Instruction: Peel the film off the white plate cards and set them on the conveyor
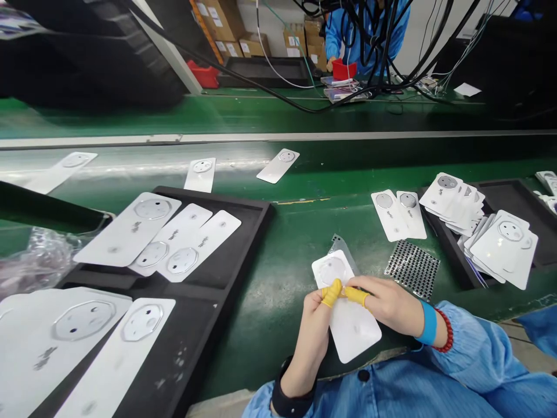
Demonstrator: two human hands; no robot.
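While the person's left hand (310, 342) and right hand (387, 305) hold a white panel (354, 331) over the green desk (270, 331), both grips are closed on it, with yellow finger cots (332, 293) pressing near its round recess. A strip of clear plastic film (342, 249) shows just past the panel's far end. A black strap (289, 396) circles the left wrist, while a blue band (429, 323) and a red bead bracelet (445, 330) sit on the right. Just right of the panel lies a black dotted sheet (412, 269), with two loose white panels (398, 215) beyond it and a black tray (513, 194) of stacked panels (500, 249) farther right. Left of the panel, a black foam tray (248, 232) carries more panels (130, 229), and crumpled plastic wrap (41, 261) lies past it. Well beyond the panel, a co-worker's blue sleeve (335, 35) rises behind a red bin (343, 69).
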